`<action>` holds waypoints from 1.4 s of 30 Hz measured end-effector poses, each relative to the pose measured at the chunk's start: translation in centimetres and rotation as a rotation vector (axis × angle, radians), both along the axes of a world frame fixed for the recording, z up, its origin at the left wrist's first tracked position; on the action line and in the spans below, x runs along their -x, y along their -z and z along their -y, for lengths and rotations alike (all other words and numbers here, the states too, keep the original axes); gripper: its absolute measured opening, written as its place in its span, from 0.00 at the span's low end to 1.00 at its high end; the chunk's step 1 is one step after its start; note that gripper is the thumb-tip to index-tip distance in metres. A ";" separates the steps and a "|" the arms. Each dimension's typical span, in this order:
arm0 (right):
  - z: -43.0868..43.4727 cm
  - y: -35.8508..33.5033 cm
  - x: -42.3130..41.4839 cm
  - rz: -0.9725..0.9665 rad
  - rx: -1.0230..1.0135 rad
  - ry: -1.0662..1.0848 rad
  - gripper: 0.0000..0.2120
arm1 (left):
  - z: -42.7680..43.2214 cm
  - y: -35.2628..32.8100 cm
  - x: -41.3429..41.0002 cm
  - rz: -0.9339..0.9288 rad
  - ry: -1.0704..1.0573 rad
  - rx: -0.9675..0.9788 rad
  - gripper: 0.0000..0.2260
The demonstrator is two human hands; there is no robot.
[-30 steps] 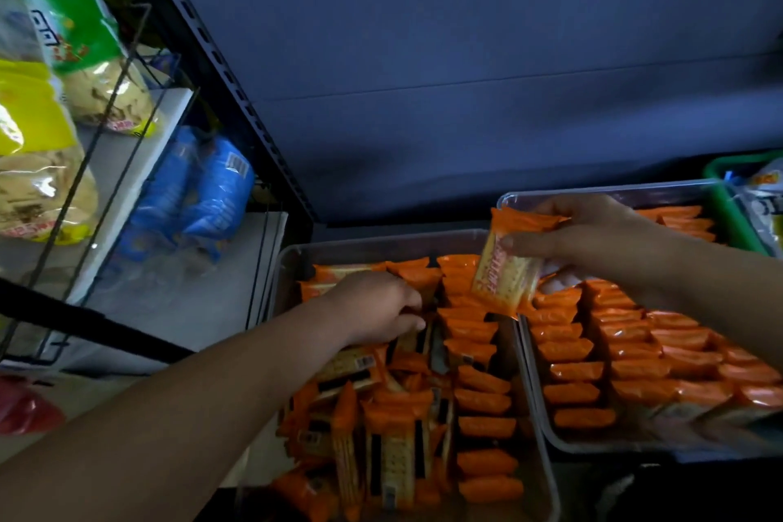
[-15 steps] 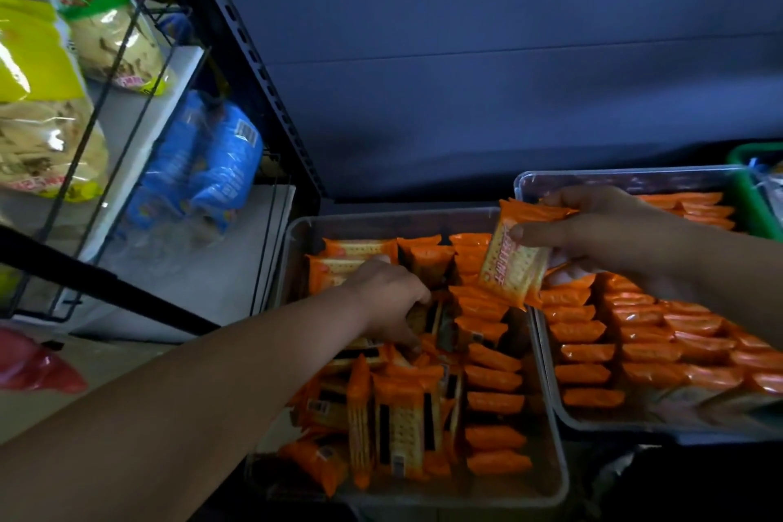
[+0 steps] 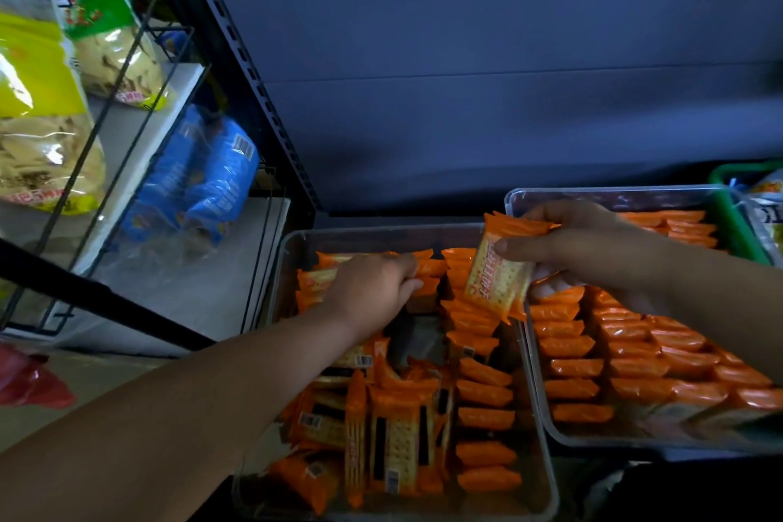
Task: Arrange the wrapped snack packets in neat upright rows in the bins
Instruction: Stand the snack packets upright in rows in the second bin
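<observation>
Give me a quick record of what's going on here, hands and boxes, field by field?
left hand: inside the far end of the left bin, fingers curled; grip unclear
right hand: pinches one orange packet above where the bins meet
left bin: one tidy row on the right, jumbled packets on the left
right bin: tidy upright rows
beside: green basket at right, blue packs on the left shelf

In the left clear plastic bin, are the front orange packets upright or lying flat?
Lying flat and jumbled: the front orange wrapped packets show broad faces and barcodes in the left clear plastic bin.
</observation>
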State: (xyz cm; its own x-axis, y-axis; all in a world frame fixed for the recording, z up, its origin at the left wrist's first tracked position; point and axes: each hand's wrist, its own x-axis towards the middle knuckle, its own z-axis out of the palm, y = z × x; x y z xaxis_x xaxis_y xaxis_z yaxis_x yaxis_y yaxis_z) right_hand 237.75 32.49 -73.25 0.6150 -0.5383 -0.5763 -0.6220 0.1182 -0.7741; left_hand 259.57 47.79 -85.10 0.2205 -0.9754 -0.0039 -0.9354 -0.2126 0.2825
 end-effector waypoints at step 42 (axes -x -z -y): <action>-0.2 0.2 0.5 -0.003 -0.024 0.009 0.15 | 0.9 0.9 1.1 -0.015 0.101 -0.056 0.28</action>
State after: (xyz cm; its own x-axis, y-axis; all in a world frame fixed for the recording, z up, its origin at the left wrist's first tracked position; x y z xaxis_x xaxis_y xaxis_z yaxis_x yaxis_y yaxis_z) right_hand 237.28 32.64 -73.46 0.6087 -0.5296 -0.5907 -0.6231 0.1418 -0.7692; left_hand 258.45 46.93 -86.02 0.1211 -0.9907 -0.0613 -0.9485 -0.1337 0.2873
